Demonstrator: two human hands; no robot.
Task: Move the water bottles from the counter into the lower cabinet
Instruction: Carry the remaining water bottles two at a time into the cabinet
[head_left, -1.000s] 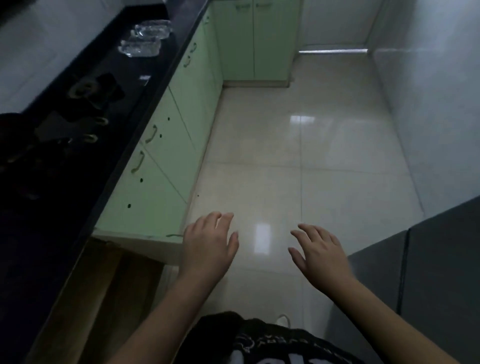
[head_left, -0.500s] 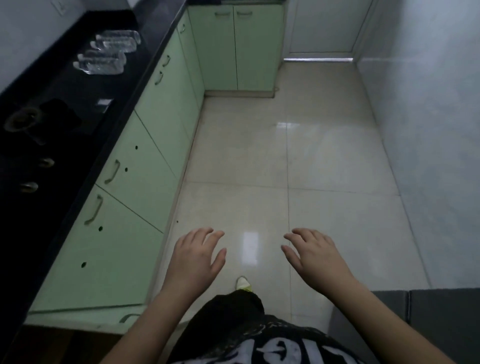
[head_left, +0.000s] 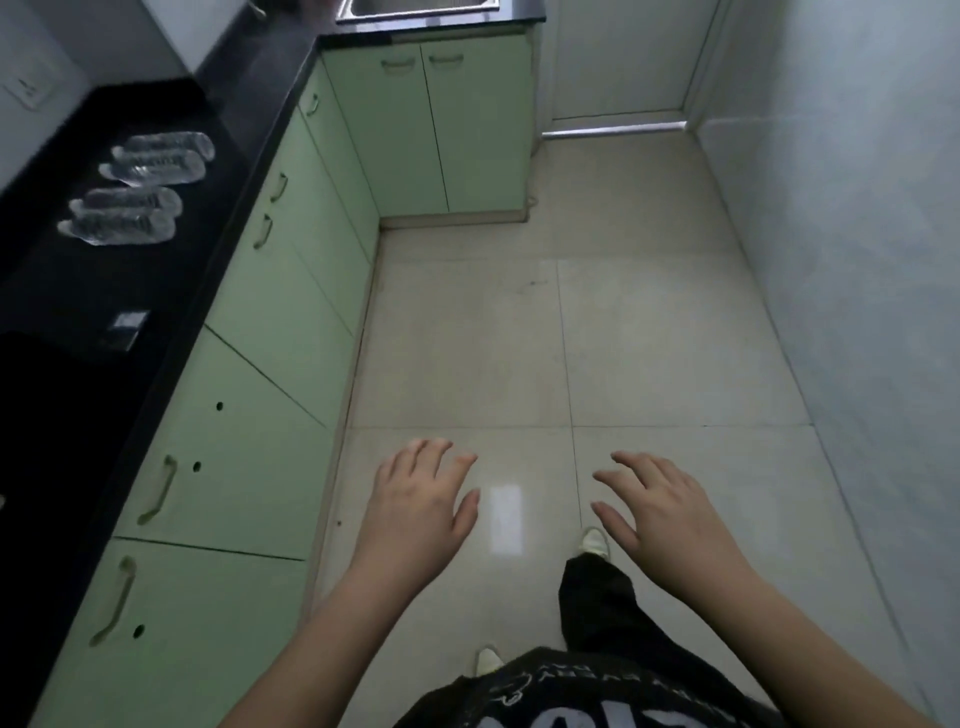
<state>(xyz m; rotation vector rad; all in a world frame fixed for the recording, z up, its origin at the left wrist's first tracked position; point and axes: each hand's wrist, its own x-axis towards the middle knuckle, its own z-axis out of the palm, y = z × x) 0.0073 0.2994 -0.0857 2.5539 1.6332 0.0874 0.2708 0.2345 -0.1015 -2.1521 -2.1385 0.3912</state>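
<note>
Four clear water bottles (head_left: 136, 189) are seen lying on their sides on the black worktop (head_left: 171, 291) at the left, arranged as two touching pairs set slightly apart. Both hands are held out over the tiled floor (head_left: 519, 332), well apart from the bottles: the left hand (head_left: 418, 506) and the right hand (head_left: 660, 512) are shown palm down, fingers spread and relaxed, with nothing held. The pale green lower cabinet doors (head_left: 223, 467) beneath the worktop are pictured closed along the left run and at the far end. A steel sink (head_left: 415, 8) is partly visible at the top edge. A dark trouser leg (head_left: 597, 597) and light shoes (head_left: 595, 540) are seen below the hands.
</note>
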